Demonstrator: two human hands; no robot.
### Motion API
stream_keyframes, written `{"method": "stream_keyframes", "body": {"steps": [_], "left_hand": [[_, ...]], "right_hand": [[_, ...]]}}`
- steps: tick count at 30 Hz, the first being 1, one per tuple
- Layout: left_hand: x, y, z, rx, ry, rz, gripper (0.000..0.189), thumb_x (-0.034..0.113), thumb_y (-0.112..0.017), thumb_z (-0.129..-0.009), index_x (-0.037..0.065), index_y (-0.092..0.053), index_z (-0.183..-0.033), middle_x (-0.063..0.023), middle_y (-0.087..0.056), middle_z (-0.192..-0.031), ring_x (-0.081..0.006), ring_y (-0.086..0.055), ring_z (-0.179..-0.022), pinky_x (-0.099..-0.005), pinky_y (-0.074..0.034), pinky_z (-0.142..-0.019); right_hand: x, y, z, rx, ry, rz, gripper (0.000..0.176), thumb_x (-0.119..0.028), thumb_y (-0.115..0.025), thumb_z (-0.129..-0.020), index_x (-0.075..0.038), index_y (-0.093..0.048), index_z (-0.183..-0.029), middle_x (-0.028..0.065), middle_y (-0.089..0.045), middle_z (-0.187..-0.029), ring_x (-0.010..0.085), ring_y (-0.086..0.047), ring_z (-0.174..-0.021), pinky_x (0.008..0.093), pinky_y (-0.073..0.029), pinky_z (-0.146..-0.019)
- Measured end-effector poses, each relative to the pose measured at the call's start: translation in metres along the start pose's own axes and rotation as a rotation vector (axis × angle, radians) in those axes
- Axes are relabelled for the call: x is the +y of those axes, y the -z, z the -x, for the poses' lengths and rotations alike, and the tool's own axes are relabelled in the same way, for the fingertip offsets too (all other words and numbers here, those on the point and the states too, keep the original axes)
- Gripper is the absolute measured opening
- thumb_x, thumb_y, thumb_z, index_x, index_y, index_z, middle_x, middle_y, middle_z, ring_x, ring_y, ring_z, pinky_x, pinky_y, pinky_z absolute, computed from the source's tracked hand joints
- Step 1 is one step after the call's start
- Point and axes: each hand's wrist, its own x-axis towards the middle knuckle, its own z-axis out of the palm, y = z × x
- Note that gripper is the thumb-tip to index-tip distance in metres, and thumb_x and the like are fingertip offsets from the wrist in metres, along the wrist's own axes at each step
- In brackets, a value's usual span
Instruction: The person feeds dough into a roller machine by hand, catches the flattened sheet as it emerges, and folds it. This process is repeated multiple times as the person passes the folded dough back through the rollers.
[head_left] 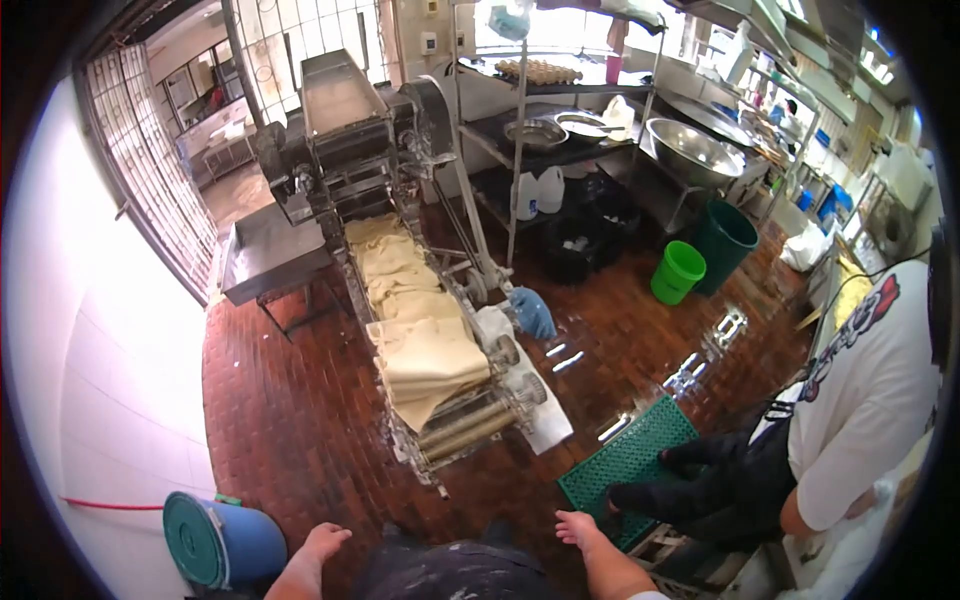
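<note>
My left hand (pixel 327 539) is low in the view, held out over the floor with its fingers loosely extended and nothing in it. On the other side of my body, my right hand (pixel 574 528) is also empty, its fingers slightly apart. Neither hand touches anything. Ahead of them stands a dough sheeter (pixel 345 140) with a long conveyor. Thick pale dough (pixel 425 350) lies along that belt in folds, its near end a smoother sheet close to the front roller (pixel 465 428).
A blue bucket with a green lid (pixel 195 540) stands by the left wall. To the right, a person in a white shirt (pixel 870 390) stands by a green mat (pixel 630 465). Farther back are a bright green bucket (pixel 678 273), a dark green bin (pixel 725 245) and shelves with bowls.
</note>
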Motion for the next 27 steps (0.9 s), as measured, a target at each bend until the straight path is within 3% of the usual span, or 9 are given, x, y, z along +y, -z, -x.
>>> {"method": "stream_keyframes", "body": {"steps": [7, 10, 12, 16, 17, 20, 24, 26, 27], "left_hand": [[-0.033, -0.004, -0.007, 0.001, 0.017, 0.003, 0.037, 0.035, -0.067, -0.079, -0.001, -0.07, -0.088, -0.0146, -0.069, -0.083, -0.0249, -0.065, -0.082, -0.0372, -0.049, -0.077], [-0.029, -0.003, 0.004, 0.011, 0.035, -0.014, 0.037, 0.035, -0.066, -0.079, -0.001, -0.07, -0.087, -0.0116, -0.068, -0.076, -0.0225, -0.064, -0.073, -0.0366, -0.049, -0.069], [-0.037, -0.004, -0.005, -0.12, 0.104, 0.043, 0.028, 0.029, -0.065, -0.084, 0.002, -0.066, -0.092, -0.004, -0.058, -0.068, -0.0144, -0.051, -0.053, -0.0298, -0.038, -0.045], [-0.048, 0.002, -0.035, -0.186, 0.065, 0.126, 0.028, 0.024, -0.064, -0.085, 0.0, -0.064, -0.098, -0.005, -0.059, -0.073, -0.0142, -0.052, -0.055, -0.0295, -0.038, -0.044], [-0.034, 0.01, -0.032, -0.174, 0.128, 0.127, 0.03, 0.029, -0.066, -0.082, 0.001, -0.067, -0.093, -0.0088, -0.06, -0.066, -0.0193, -0.057, -0.058, -0.0311, -0.047, -0.054], [-0.033, 0.033, -0.035, -0.238, -0.041, 0.23, 0.026, 0.038, -0.066, -0.082, 0.013, -0.059, -0.089, 0.0023, -0.051, -0.069, -0.0095, -0.047, -0.057, -0.0247, -0.037, -0.047], [-0.002, 0.075, -0.036, -0.344, -0.002, 0.263, 0.024, 0.038, -0.065, -0.082, 0.015, -0.059, -0.082, 0.0033, -0.048, -0.063, -0.0095, -0.044, -0.053, -0.0248, -0.036, -0.046], [-0.021, 0.108, -0.066, -0.45, -0.002, 0.177, 0.027, 0.036, -0.067, -0.082, 0.013, -0.059, -0.092, -0.0011, -0.052, -0.076, -0.0146, -0.052, -0.066, -0.0287, -0.045, -0.052], [-0.026, 0.129, -0.055, -0.44, -0.416, 0.068, 0.033, 0.034, -0.067, -0.082, 0.01, -0.058, -0.102, -0.0048, -0.053, -0.089, -0.0191, -0.054, -0.079, -0.0317, -0.048, -0.064]], "right_hand": [[-0.007, -0.009, -0.005, -0.032, 0.008, 0.073, 0.045, -0.04, -0.066, -0.084, -0.007, -0.058, -0.113, 0.0112, -0.067, -0.102, 0.0189, -0.064, -0.077, 0.0338, -0.052, -0.063], [-0.014, -0.006, 0.002, -0.017, 0.033, 0.064, 0.043, -0.04, -0.066, -0.083, -0.008, -0.059, -0.111, 0.0098, -0.067, -0.099, 0.0182, -0.063, -0.075, 0.0334, -0.051, -0.062], [-0.015, -0.003, 0.005, -0.001, 0.042, 0.033, 0.041, -0.039, -0.067, -0.083, -0.008, -0.06, -0.11, 0.0087, -0.067, -0.096, 0.0178, -0.063, -0.074, 0.0331, -0.051, -0.061], [-0.01, -0.001, 0.007, 0.083, 0.043, -0.049, 0.036, -0.039, -0.069, -0.081, -0.009, -0.062, -0.1, 0.0048, -0.064, -0.083, 0.0157, -0.06, -0.065, 0.0318, -0.047, -0.054], [-0.009, -0.003, 0.003, 0.066, 0.044, -0.027, 0.034, -0.04, -0.069, -0.08, -0.01, -0.062, -0.095, 0.0038, -0.062, -0.077, 0.0152, -0.057, -0.06, 0.0318, -0.045, -0.051], [-0.007, -0.011, 0.025, 0.071, 0.081, -0.001, 0.035, -0.043, -0.07, -0.079, -0.01, -0.062, -0.082, 0.002, -0.054, -0.063, 0.014, -0.048, -0.048, 0.0317, -0.038, -0.042], [0.004, -0.045, 0.034, 0.202, 0.055, 0.046, 0.038, -0.045, -0.067, -0.079, -0.007, -0.063, -0.079, 0.004, -0.057, -0.067, 0.0153, -0.051, -0.053, 0.0325, -0.041, -0.044], [0.006, -0.076, 0.049, 0.279, 0.013, 0.04, 0.036, -0.043, -0.066, -0.08, -0.008, -0.066, -0.087, 0.0029, -0.059, -0.072, 0.0147, -0.054, -0.057, 0.0332, -0.045, -0.047], [0.011, -0.096, 0.062, 0.293, 0.007, 0.004, 0.037, -0.044, -0.066, -0.08, -0.008, -0.066, -0.087, 0.0028, -0.059, -0.072, 0.0144, -0.054, -0.058, 0.0331, -0.045, -0.047]]}}
